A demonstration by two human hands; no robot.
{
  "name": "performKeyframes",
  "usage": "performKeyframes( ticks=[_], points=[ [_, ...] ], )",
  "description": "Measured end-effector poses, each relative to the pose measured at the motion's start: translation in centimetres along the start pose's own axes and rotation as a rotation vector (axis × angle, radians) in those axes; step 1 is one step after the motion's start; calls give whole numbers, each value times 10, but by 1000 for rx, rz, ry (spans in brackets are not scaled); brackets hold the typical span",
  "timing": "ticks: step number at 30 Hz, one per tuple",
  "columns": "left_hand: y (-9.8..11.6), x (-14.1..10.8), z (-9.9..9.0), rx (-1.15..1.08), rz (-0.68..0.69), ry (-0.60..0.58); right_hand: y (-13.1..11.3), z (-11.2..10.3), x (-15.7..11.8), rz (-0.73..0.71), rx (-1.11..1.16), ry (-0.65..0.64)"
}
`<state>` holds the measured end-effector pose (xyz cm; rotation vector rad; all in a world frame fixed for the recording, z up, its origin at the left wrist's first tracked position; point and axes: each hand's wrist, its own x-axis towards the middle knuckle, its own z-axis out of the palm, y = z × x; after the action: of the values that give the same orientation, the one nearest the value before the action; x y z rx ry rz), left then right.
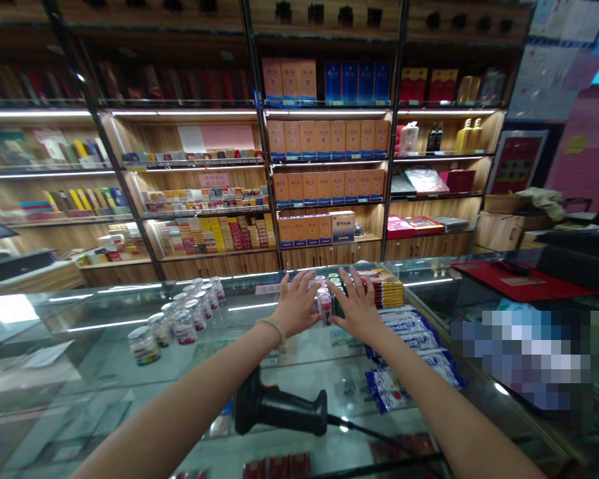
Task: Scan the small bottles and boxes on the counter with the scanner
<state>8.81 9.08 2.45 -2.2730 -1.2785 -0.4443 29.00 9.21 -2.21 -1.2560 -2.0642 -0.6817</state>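
Note:
Small bottles (324, 303) with pale lids and dark-red labels stand in a tight group on the glass counter (289, 362). My left hand (299, 305) reaches along their left side, fingers stretched out and apart. On the other side, my right hand (358, 307) is spread with its fingertips beside or against the group; exact contact is hard to tell. Green-topped bottles (335, 287) show partly between the hands. Right of them lie stacked yellow-and-red packs (392, 293) and blue-and-white packets (409, 332). A black handheld scanner (289, 407) lies nearer me, between my forearms.
Clear-lidded jars (184, 326) form rows at the left of the counter. A cable (364, 429) runs right from the scanner. A red mat (524, 279) lies at the far right. Behind the counter stand shelves with orange boxes (329, 140) and small packs (214, 233).

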Motion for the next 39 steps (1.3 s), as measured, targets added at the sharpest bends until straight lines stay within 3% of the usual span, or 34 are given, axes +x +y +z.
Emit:
performKeyframes(
  ticks=[8,20,31,39],
  points=[
    [-5,-8,-4,16,-55,-130,4,-5,-2,46,-34,-81],
    [-6,-11,-21,-56,-166,14,-7,-10,-2,21,-3,65],
    [-18,-27,-39,-117,-311,58,-23,-27,-1,7,28,77],
    [-33,-45,-49,-98,-337,107,-28,-31,3,3,45,70]
  ],
)
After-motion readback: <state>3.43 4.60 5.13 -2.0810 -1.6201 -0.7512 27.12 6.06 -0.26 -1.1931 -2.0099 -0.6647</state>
